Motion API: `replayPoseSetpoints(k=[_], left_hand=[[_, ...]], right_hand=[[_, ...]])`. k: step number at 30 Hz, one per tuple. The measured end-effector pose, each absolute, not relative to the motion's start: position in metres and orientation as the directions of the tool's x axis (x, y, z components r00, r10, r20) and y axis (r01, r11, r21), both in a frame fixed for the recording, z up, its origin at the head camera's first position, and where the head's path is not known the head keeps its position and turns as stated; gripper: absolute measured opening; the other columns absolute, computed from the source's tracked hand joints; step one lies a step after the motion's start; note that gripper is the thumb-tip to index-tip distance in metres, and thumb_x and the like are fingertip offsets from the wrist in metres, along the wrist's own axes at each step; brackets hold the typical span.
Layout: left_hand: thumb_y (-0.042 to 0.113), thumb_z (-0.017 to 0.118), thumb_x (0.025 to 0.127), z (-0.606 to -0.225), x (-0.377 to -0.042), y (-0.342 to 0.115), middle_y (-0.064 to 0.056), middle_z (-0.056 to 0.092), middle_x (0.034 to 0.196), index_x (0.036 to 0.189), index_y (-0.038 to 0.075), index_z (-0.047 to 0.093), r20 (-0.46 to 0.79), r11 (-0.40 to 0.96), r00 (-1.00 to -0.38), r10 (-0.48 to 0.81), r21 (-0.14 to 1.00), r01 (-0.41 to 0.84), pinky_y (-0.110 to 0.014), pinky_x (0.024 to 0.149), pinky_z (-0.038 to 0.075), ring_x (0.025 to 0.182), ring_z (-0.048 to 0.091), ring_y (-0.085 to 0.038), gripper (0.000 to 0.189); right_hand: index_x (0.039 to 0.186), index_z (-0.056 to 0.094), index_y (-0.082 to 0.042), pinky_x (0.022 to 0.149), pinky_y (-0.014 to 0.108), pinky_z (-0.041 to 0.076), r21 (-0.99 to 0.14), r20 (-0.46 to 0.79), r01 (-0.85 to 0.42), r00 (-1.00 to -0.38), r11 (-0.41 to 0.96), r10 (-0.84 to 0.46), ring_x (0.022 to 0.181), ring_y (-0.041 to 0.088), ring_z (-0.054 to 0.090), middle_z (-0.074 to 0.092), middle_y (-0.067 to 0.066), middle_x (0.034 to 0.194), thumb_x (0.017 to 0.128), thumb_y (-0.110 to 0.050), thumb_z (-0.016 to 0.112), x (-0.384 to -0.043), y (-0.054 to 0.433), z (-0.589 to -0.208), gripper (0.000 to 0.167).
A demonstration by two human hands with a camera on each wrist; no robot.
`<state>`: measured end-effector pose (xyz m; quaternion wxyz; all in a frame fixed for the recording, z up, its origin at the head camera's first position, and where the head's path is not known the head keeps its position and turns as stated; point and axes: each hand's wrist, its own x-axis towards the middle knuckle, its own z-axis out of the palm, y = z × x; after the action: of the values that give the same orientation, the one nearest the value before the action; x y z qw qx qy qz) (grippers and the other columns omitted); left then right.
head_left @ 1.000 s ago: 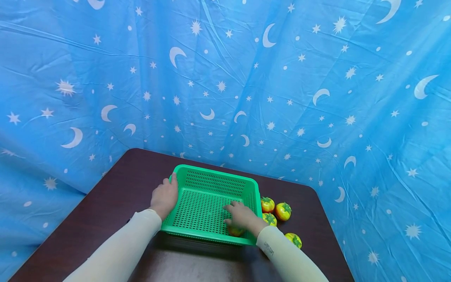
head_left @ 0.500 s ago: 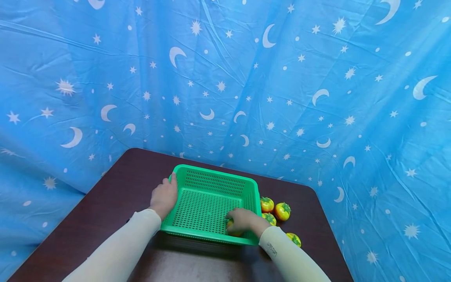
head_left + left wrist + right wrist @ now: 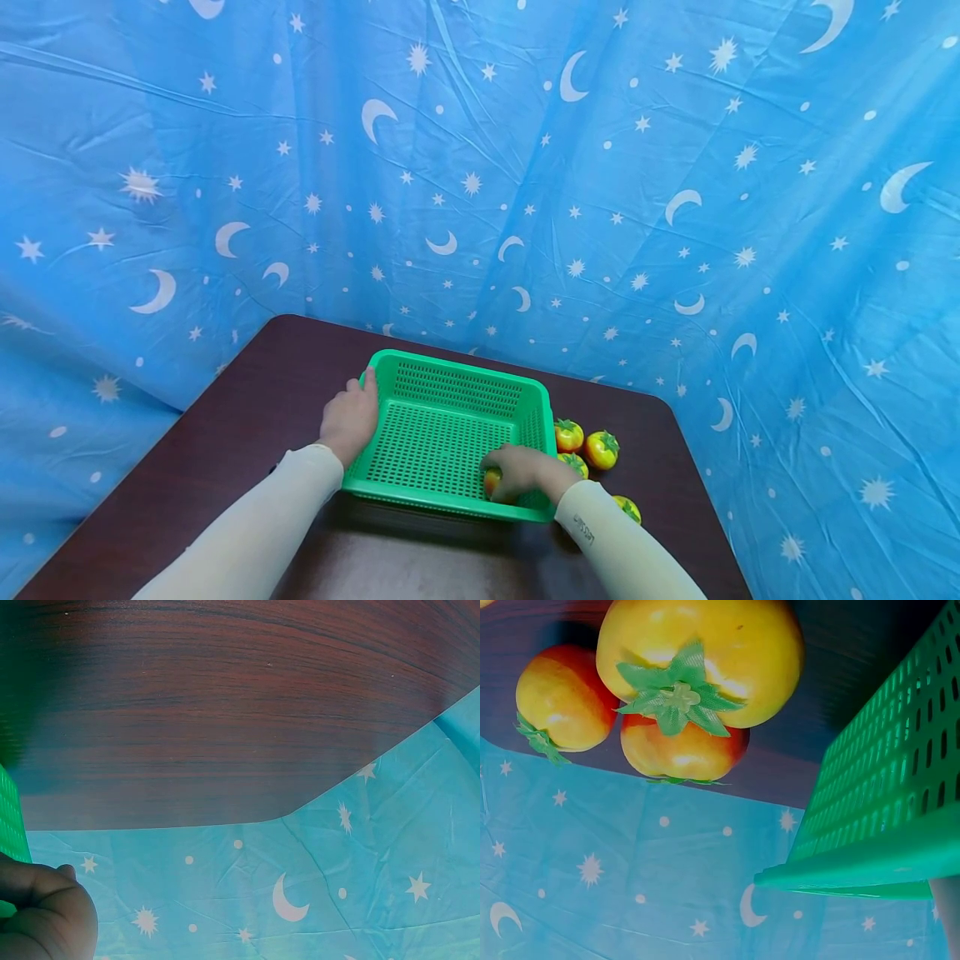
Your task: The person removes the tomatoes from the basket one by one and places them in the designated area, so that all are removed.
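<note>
A green plastic basket (image 3: 442, 502) with slotted walls sits on the table. My left hand (image 3: 351, 419) grips its left rim, thumb along the top edge; part of this hand (image 3: 49, 915) shows in the left wrist view's lower corner. Inside the basket, at the near right corner, my right hand (image 3: 517, 471) has its fingers curled over a yellow-red tomato (image 3: 492, 481), which is mostly hidden beneath them. In the right wrist view the basket's wall (image 3: 885, 787) stands at the right and the held tomato is out of sight.
Several more tomatoes with green leafy tops lie just right of the basket, among them a back one (image 3: 602, 450) and a front one (image 3: 627, 508) beside the right sleeve. Behind the dark wooden table (image 3: 300, 358) hangs a blue curtain (image 3: 465, 208) with moons and stars.
My right hand, earlier spread above the tomato, has lowered and curled its fingers round it. The tomato's red side now shows at the fingertips. My left hand and the basket have stayed put.
</note>
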<state>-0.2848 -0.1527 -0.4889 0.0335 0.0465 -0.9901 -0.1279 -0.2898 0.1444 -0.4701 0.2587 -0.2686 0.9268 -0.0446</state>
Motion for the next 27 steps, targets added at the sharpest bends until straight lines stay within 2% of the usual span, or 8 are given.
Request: replayPoseSetpoints(k=[9,14,18,21,23,27], left_hand=[[-0.001,0.04,0.103,-0.4888,-0.2845,-0.1523,-0.028,0.055,0.11,0.158,-0.003,0.019,0.062,0.964,-0.993,-0.096,0.256,-0.078,-0.042,0.057,0.052,0.069,0.057,-0.027,0.059],[-0.001,0.04,0.103,-0.49,-0.2856,-0.1525,-0.028,0.055,0.11,0.158,-0.003,0.018,0.067,0.965,-0.993,-0.092,0.251,-0.073,-0.04,0.055,0.051,0.067,0.055,-0.026,0.059],[-0.001,0.042,0.103,-0.4904,-0.2858,-0.153,-0.028,0.055,0.111,0.158,-0.003,0.018,0.068,0.966,-0.993,-0.094,0.247,-0.074,-0.038,0.053,0.049,0.065,0.054,-0.025,0.061],[-0.001,0.042,0.103,-0.4902,-0.2859,-0.1535,-0.029,0.055,0.111,0.158,-0.004,0.018,0.07,0.965,-0.993,-0.093,0.252,-0.073,-0.039,0.053,0.049,0.065,0.053,-0.025,0.06],[-0.001,0.042,0.103,-0.4901,-0.2857,-0.1536,-0.029,0.054,0.111,0.158,-0.004,0.018,0.068,0.965,-0.994,-0.091,0.253,-0.071,-0.039,0.053,0.049,0.065,0.053,-0.025,0.06],[-0.001,0.041,0.103,-0.4899,-0.285,-0.1536,-0.029,0.055,0.112,0.158,-0.004,0.018,0.064,0.965,-0.994,-0.089,0.252,-0.07,-0.039,0.054,0.05,0.065,0.054,-0.025,0.06]], right_hand=[[0.132,0.065,-0.028,0.084,0.037,0.051,-0.223,-0.452,-0.488,-0.716,0.844,-0.532,0.097,0.015,0.051,0.059,0.0,0.127,0.084,-0.029,0.075,-0.2878,0.1462,-0.4693,0.05],[0.138,0.059,-0.02,0.091,0.038,0.053,-0.22,-0.432,-0.486,-0.729,0.846,-0.531,0.098,0.014,0.053,0.061,0.0,0.128,0.083,-0.031,0.078,-0.2876,0.1463,-0.469,0.059],[0.138,0.056,-0.011,0.089,0.036,0.053,-0.235,-0.417,-0.454,-0.751,0.859,-0.512,0.094,0.013,0.054,0.063,0.0,0.12,0.081,-0.032,0.08,-0.2882,0.1455,-0.4684,0.065],[0.133,0.059,-0.01,0.081,0.032,0.053,-0.237,-0.411,-0.449,-0.757,0.861,-0.508,0.087,0.012,0.053,0.063,-0.002,0.108,0.081,-0.033,0.081,-0.2882,0.1452,-0.4686,0.061],[0.133,0.06,-0.01,0.078,0.03,0.052,-0.228,-0.405,-0.466,-0.753,0.855,-0.518,0.085,0.012,0.053,0.063,-0.002,0.105,0.083,-0.035,0.08,-0.2877,0.1452,-0.4692,0.059],[0.139,0.059,-0.019,0.083,0.034,0.052,-0.199,-0.399,-0.517,-0.733,0.833,-0.551,0.093,0.014,0.055,0.063,0.003,0.121,0.089,-0.04,0.073,-0.2868,0.1457,-0.4717,0.055]])
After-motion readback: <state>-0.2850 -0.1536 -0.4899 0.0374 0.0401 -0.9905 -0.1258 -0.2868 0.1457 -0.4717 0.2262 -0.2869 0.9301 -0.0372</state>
